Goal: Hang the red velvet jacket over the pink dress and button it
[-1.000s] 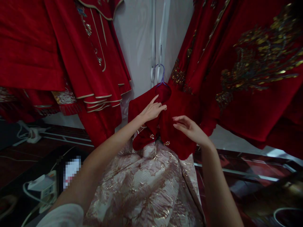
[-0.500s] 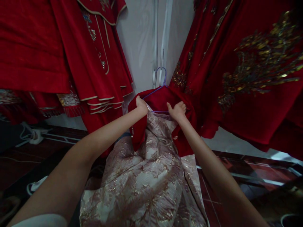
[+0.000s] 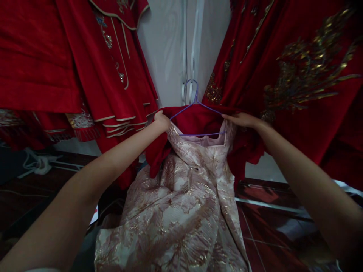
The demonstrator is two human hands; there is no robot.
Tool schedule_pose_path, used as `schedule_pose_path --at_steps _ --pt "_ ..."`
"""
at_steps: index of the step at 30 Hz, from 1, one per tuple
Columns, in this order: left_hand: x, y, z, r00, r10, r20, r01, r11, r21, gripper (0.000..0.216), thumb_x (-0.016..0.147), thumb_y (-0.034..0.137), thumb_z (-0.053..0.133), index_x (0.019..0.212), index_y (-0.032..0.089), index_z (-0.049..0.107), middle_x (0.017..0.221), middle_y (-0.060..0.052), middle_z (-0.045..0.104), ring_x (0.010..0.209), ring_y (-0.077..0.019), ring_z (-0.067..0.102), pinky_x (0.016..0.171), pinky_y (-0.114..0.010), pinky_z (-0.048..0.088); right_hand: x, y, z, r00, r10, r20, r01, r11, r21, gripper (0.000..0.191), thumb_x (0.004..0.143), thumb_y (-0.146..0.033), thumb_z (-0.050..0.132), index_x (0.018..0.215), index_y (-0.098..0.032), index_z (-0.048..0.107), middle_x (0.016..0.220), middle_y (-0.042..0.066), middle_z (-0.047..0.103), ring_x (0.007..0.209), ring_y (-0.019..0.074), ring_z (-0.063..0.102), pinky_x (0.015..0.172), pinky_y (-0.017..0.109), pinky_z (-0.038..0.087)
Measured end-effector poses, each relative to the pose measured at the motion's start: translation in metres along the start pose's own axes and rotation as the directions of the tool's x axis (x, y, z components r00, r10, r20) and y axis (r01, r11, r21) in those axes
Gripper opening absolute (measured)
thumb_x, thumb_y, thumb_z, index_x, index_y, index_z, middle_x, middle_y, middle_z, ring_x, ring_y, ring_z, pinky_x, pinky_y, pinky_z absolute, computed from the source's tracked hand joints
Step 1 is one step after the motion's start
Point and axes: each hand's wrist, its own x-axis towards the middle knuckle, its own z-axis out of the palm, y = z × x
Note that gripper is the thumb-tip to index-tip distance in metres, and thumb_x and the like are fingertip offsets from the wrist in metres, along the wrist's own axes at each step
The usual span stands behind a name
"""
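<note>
Left hand (image 3: 163, 121) and right hand (image 3: 241, 119) both have their fingers closed on the red jacket (image 3: 198, 119), one at each end of the purple hanger (image 3: 196, 99). Whether either also has hold of a dress strap cannot be told, since the fingertips are partly hidden. The jacket spreads open behind the hanger and droops past both ends. Below the hanger hangs the pale pink dress (image 3: 193, 204) with its shiny pattern, its neckline just under the bottom bar. Above the bar, the hook meets a handle (image 3: 191, 92) on the white cabinet (image 3: 164, 45). Red clothes (image 3: 99, 75) hang left of the hanger; a red garment (image 3: 255, 75) with gold decoration (image 3: 306, 71) hangs to its right.
</note>
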Motion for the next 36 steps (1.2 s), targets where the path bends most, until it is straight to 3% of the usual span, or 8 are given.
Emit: schedule_pose_path --at_steps 4,8,13,18,22,25,29,36 --pt "-0.008 -0.014 -0.028 0.947 -0.019 0.32 -0.027 0.99 0.14 0.027 0.067 0.029 0.055 0.08 0.013 0.072 0.091 -0.013 0.067 0.095 -0.0281 0.058 0.088 -0.037 0.037 -0.006 0.02 -0.013 0.978 -0.078 0.196 -0.02 0.891 0.454 0.041 0.073 -0.057 0.059 0.079 -0.018 0.069 0.081 0.008 0.069 0.075 0.0219 0.064 0.072 0.034 0.05" --pt "-0.02 -0.031 -0.036 0.865 0.028 0.5 0.041 0.991 -0.126 0.033 0.077 0.031 0.044 0.09 0.012 0.068 0.08 -0.006 0.067 0.069 -0.016 0.056 0.065 -0.025 0.041 -0.009 0.035 -0.003 0.98 -0.176 0.088 0.068 0.721 0.69 0.035 0.07 -0.047 0.067 0.092 -0.02 0.068 0.088 0.004 0.069 0.071 0.0152 0.061 0.066 0.027 0.049" --pt "-0.038 -0.04 -0.02 0.959 0.176 0.223 -0.107 0.951 -0.291 0.046 0.084 0.048 0.037 0.085 0.011 0.065 0.069 -0.001 0.059 0.061 -0.0111 0.048 0.057 -0.02 0.036 -0.013 0.032 0.014 0.97 -0.231 -0.073 0.227 0.765 0.603 0.035 0.067 -0.047 0.068 0.091 -0.021 0.069 0.085 0.001 0.069 0.071 0.0141 0.06 0.066 0.026 0.048" --pt "-0.054 -0.05 -0.007 0.991 0.13 -0.017 -0.13 0.967 -0.22 0.048 0.086 0.05 0.035 0.076 0.012 0.064 0.062 0.001 0.055 0.058 -0.0105 0.047 0.056 -0.02 0.032 -0.009 0.035 0.021 0.914 -0.112 -0.39 0.326 0.776 0.54 0.028 0.074 -0.042 0.062 0.091 -0.02 0.069 0.091 0.004 0.07 0.078 0.0162 0.062 0.073 0.028 0.049" --pt "-0.088 -0.073 0.006 1.0 0.006 -0.009 -0.007 0.989 -0.148 0.05 0.087 0.048 0.032 0.066 0.013 0.06 0.054 0.0 0.053 0.051 -0.0103 0.044 0.052 -0.021 0.03 -0.01 0.057 0.034 0.833 0.064 -0.549 0.225 0.868 0.443 0.023 0.077 -0.031 0.055 0.088 -0.014 0.067 0.099 0.01 0.069 0.087 0.0199 0.062 0.081 0.031 0.047" --pt "-0.121 -0.08 0.018 0.989 -0.041 0.143 0.06 0.99 -0.127 0.05 0.088 0.048 0.03 0.063 0.015 0.058 0.052 -0.001 0.053 0.05 -0.0108 0.046 0.05 -0.021 0.029 -0.03 0.074 0.053 0.87 0.116 -0.479 0.117 0.896 0.428 0.014 0.075 -0.025 0.052 0.077 -0.016 0.064 0.089 0.013 0.07 0.083 0.0239 0.063 0.076 0.034 0.048" --pt "-0.142 -0.055 0.019 0.971 0.029 0.239 -0.005 0.995 -0.1 0.042 0.089 0.045 0.032 0.075 0.019 0.061 0.063 -0.003 0.061 0.058 -0.0147 0.056 0.058 -0.024 0.036 -0.076 0.07 0.07 0.94 -0.055 -0.336 0.171 0.929 0.327 0.016 0.079 -0.036 0.051 0.082 -0.023 0.06 0.082 0.008 0.068 0.074 0.025 0.062 0.069 0.037 0.049" --pt "-0.09 0.025 0.017 0.947 0.315 -0.068 -0.322 0.938 -0.128 0.038 0.093 0.037 0.03 0.099 0.017 0.061 0.121 -0.01 0.057 0.115 -0.0203 0.049 0.099 -0.037 0.037 -0.107 -0.001 0.047 0.766 -0.346 -0.542 0.423 0.906 0.018 0.025 0.088 -0.036 0.036 0.104 -0.024 0.052 0.12 0.01 0.056 0.112 0.0255 0.052 0.093 0.043 0.041"
